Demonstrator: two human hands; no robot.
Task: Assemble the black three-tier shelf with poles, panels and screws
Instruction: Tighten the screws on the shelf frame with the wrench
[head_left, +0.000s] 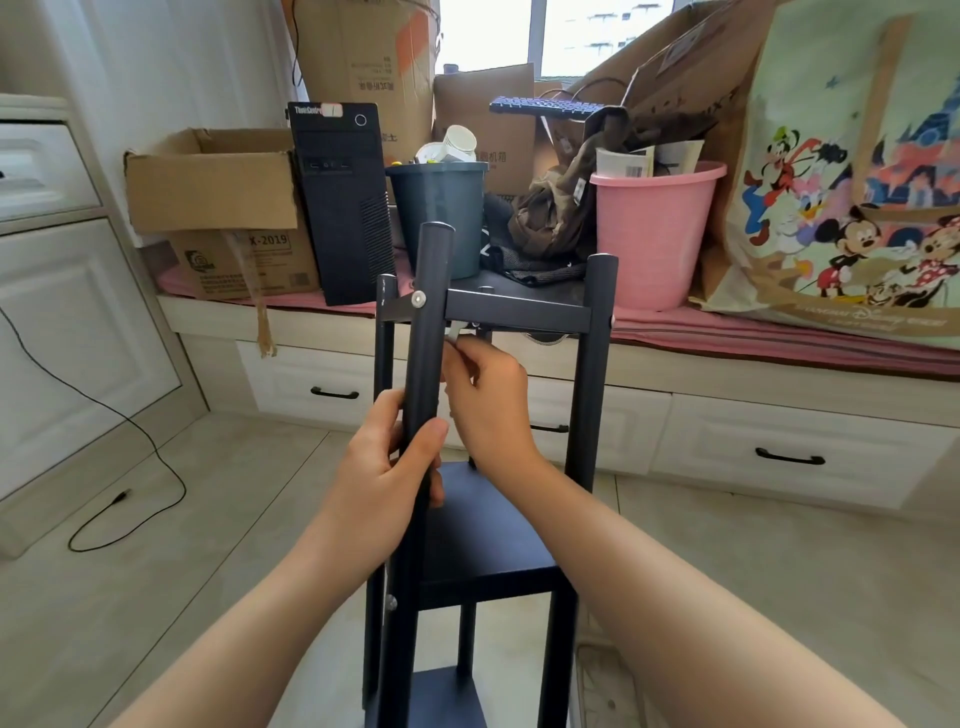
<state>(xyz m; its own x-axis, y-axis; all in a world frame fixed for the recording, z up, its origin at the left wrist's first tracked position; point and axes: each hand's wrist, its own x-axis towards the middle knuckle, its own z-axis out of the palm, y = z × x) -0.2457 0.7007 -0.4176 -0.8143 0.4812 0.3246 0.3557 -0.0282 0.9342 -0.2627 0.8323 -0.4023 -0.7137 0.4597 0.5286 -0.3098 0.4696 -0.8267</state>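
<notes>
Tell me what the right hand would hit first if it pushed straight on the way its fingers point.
Probably the underside of the top black panel, just above the small silver tool the right hand pinches; depth is unclear.

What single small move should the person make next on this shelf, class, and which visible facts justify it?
Probably keep turning the small metal tool to tighten the fastening under the top panel. The right hand pinches that tool just behind the near-left pole, which the left hand grips to steady it. A screw head already shows at this joint.
</notes>
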